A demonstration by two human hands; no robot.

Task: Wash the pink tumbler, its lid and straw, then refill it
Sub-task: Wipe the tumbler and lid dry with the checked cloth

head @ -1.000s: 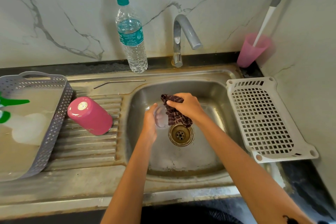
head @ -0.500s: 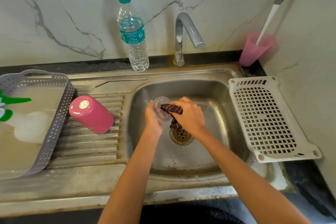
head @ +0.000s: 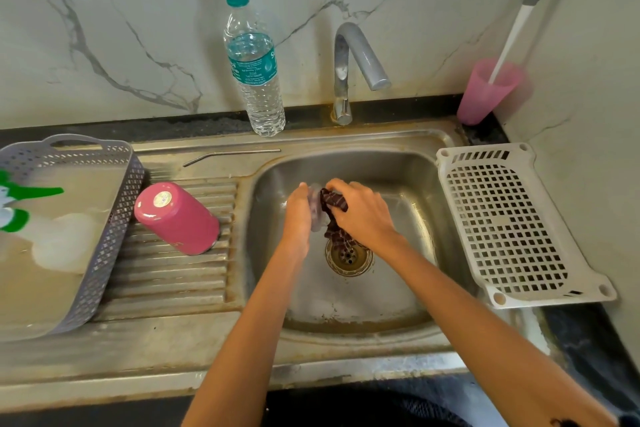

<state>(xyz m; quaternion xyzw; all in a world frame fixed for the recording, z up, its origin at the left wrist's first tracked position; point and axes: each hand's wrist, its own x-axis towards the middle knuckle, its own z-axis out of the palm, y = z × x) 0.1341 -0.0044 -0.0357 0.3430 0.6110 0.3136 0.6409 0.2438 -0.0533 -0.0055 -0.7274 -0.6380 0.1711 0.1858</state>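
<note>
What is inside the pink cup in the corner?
A white and grey handle stands slanted in the cup. Its lower end is hidden by the cup's wall.

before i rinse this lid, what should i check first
1. Lid held by left hand over the sink: ok.
2. Cloth gripped in right hand, against lid: ok.
3. Tap running: not ok, no water visible.
4. Straw lying on ledge behind drainboard: ok.
5. Tumbler base up on drainboard: ok.
6. Lid fully clean: cannot tell.
</note>
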